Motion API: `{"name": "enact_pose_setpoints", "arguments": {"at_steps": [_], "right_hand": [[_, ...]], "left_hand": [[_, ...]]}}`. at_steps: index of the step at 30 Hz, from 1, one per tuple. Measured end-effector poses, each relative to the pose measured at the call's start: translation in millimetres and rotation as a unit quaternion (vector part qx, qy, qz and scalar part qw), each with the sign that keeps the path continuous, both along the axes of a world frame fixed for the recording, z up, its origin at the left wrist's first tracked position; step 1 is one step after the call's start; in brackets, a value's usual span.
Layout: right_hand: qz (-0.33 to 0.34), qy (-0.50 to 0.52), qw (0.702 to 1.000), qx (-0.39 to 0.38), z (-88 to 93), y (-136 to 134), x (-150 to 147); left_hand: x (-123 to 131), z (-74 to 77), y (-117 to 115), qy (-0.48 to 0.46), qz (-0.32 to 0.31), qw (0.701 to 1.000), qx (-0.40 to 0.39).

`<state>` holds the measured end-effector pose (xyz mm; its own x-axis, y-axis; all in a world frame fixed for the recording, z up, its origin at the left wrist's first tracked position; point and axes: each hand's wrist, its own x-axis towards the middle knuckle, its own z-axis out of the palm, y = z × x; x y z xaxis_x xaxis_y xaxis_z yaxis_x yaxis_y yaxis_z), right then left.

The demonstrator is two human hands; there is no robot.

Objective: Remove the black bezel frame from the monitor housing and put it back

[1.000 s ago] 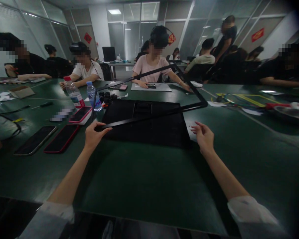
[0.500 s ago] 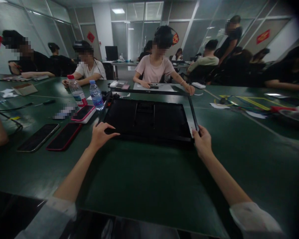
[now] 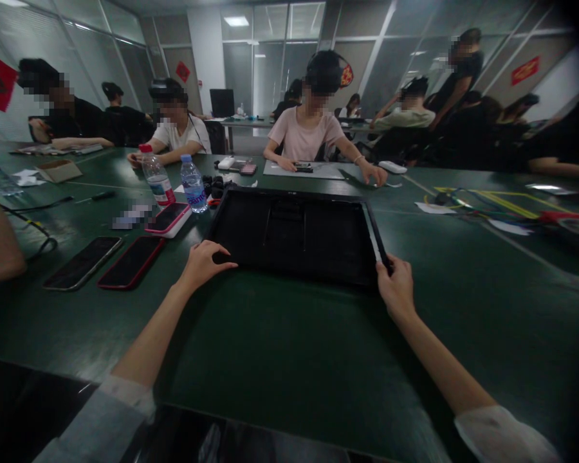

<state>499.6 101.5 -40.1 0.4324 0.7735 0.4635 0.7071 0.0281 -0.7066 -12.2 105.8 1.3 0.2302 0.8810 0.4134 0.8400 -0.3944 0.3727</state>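
Note:
In front of me a thin black rectangular frame [image 3: 381, 238] lies on or just over a black rectangular panel [image 3: 251, 225] that looks like a monitor's back cover. A raised bracket-like shape marks the panel's middle. At the near left corner, my left hand [image 3: 205, 265] curves its thumb and fingers around the frame's edge. My right hand [image 3: 398, 286] pinches the frame's right side near the front corner. A pale strip [image 3: 372, 233] shows along the panel's right side, just above my right thumb. The fingers under the edges are hidden.
Left of the panel are a blue-capped bottle [image 3: 193, 185], a red-capped bottle [image 3: 157, 180] and several phones, one in a red case [image 3: 132, 262]. Across the green table [image 3: 280, 354], a co-worker's hand [image 3: 372, 173] rests beyond the frame. Cables [image 3: 487, 200] lie at right.
The frame's far side has come down from above the panel to its far edge. The co-worker's hand has let go of the frame's far right corner. My hands keep their places on it.

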Motion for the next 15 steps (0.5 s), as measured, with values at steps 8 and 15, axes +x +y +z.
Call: {"name": "enact_pose_setpoints", "arguments": {"at_steps": [8,15], "right_hand": [[0.023,0.011,0.999,-0.032,-9.9,6,5],[0.062,-0.048,0.995,-0.056,-4.2,15,13]], "left_hand": [[1,5.6,-5,0.048,0.026,0.998,-0.030],[7,8.5,-5,0.045,0.036,0.996,-0.072]]}}
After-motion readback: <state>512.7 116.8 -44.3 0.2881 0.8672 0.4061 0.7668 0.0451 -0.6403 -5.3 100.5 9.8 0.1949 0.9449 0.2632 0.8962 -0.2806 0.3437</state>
